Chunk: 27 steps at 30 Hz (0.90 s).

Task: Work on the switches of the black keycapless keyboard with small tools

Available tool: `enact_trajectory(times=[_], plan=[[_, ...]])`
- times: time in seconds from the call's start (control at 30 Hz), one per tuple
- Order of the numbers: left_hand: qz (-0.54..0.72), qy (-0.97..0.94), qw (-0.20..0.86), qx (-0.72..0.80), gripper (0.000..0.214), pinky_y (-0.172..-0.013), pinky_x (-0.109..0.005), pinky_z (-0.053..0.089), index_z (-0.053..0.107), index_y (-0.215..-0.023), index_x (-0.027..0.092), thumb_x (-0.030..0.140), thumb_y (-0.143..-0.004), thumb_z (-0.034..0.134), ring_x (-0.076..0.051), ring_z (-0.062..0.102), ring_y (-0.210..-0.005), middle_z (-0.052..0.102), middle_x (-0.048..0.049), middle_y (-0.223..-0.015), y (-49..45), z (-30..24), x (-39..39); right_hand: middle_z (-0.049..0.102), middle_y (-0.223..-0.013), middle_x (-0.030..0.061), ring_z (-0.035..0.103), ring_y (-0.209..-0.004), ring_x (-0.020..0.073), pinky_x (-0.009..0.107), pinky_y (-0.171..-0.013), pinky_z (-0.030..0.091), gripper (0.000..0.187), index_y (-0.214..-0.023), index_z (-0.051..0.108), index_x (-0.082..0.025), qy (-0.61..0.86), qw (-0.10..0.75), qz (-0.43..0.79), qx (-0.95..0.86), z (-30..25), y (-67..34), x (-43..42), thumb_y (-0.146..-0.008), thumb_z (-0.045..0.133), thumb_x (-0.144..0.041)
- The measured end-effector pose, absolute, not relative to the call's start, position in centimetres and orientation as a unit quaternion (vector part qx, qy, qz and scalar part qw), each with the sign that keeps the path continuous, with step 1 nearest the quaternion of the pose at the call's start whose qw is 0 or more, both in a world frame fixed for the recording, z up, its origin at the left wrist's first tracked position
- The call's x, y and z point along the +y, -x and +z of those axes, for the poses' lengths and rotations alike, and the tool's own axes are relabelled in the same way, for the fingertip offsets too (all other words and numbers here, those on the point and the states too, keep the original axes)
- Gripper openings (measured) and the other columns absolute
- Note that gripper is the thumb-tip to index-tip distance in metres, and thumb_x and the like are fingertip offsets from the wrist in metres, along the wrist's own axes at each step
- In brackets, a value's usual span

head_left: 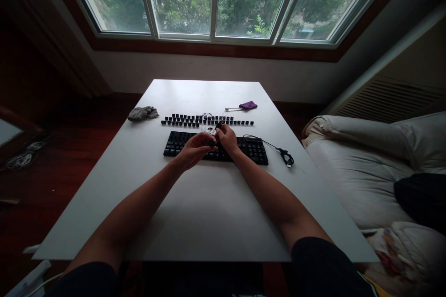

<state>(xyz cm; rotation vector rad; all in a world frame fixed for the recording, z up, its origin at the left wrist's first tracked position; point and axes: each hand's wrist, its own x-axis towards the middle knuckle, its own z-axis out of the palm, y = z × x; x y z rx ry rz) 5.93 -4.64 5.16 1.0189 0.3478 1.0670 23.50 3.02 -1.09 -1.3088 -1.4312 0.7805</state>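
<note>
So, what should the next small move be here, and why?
Probably bring the left hand's small piece to the right hand's dark item: the hands are already close together, over the keyboard, each seemingly pinching one. Both are too small to identify, so this is tentative.

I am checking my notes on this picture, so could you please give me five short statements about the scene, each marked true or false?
1. The left hand and the right hand are both over the black keyboard. True.
2. The loose keycaps lie beyond the keyboard. True.
3. The left hand lies flat. False: its fingertips pinch a small dark piece.
4. Nothing lies right of the keyboard. False: a bundled cable lies there.
5. The grey cloth lies by the table's left edge. True.
</note>
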Motion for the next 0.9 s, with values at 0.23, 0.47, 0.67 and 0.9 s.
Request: enact_trajectory(times=[0.23,0.47,0.67,0.9], plan=[[0.479,-0.460,0.729,0.166,0.025,-0.093,-0.033,0.054,0.070,-0.095,0.017,0.014,-0.073,0.082,-0.014,0.062,-0.093,0.064,-0.0035,-0.101,-6.1,4.9,-4.7,0.071,-0.071,0.0015,0.066,-0.065,0.0202,0.032,-0.067,0.051,0.025,-0.077,0.051,-0.024,0.549,0.494,0.319,-0.594,-0.9,-23.5,3.0,-0.088,0.053,-0.047],[0.475,-0.467,0.729,0.159,0.026,-0.093,-0.033,0.055,0.070,-0.097,0.018,0.014,-0.073,0.082,-0.014,0.061,-0.095,0.064,-0.0037,-0.102,-6.2,4.3,-4.6,0.070,-0.069,0.0010,0.066,-0.062,0.0197,0.031,-0.064,0.050,0.024,-0.077,0.050,-0.024,0.547,0.497,0.315,-0.596,-1.0,-23.5,3.0,-0.089,0.053,-0.045],[0.473,-0.472,0.728,0.156,0.027,-0.093,-0.032,0.055,0.071,-0.097,0.019,0.015,-0.073,0.082,-0.014,0.062,-0.095,0.064,-0.0029,-0.103,-6.2,3.7,-4.5,0.071,-0.070,0.0002,0.066,-0.063,0.0190,0.031,-0.066,0.050,0.024,-0.076,0.051,-0.023,0.541,0.500,0.317,-0.597,-1.2,-23.4,3.1,-0.089,0.053,-0.044],[0.465,-0.475,0.731,0.154,0.024,-0.093,-0.033,0.055,0.070,-0.099,0.019,0.018,-0.077,0.080,-0.013,0.064,-0.091,0.065,-0.0030,-0.103,-6.3,3.7,-4.6,0.070,-0.069,0.0005,0.066,-0.063,0.0193,0.031,-0.066,0.050,0.023,-0.077,0.052,-0.023,0.545,0.499,0.314,-0.596,-1.3,-23.5,3.2,-0.089,0.053,-0.044]])
